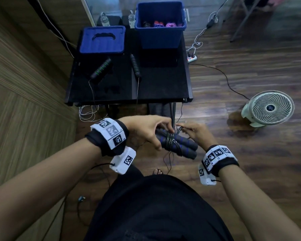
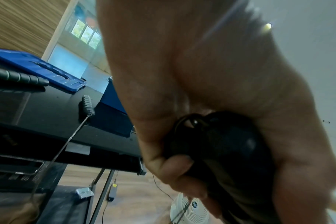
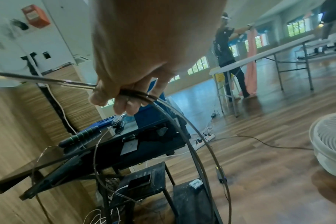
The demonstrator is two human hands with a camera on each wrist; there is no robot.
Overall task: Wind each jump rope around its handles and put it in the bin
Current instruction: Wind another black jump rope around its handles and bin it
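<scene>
Three jump ropes show. The left hand (image 1: 147,130) grips the black, blue-banded handles (image 1: 178,146); the right hand (image 1: 195,133) pinches their cord (image 3: 138,94). Two more ropes (image 1: 101,67) lie on the tabletop (image 1: 163,84), near the blue bin (image 1: 161,36).

On the bench (image 1: 163,87), the bin (image 1: 161,25) stands at one o'clock, its lid (image 1: 102,40) at eleven. Before the lid lie two jump-rope handles (image 1: 101,68), their cords hanging over the near edge. A fan (image 1: 269,108) sits on the floor at three o'clock. Near the body at six o'clock, both hands (image 1: 146,129) hold a wound rope bundle (image 1: 177,145).
</scene>
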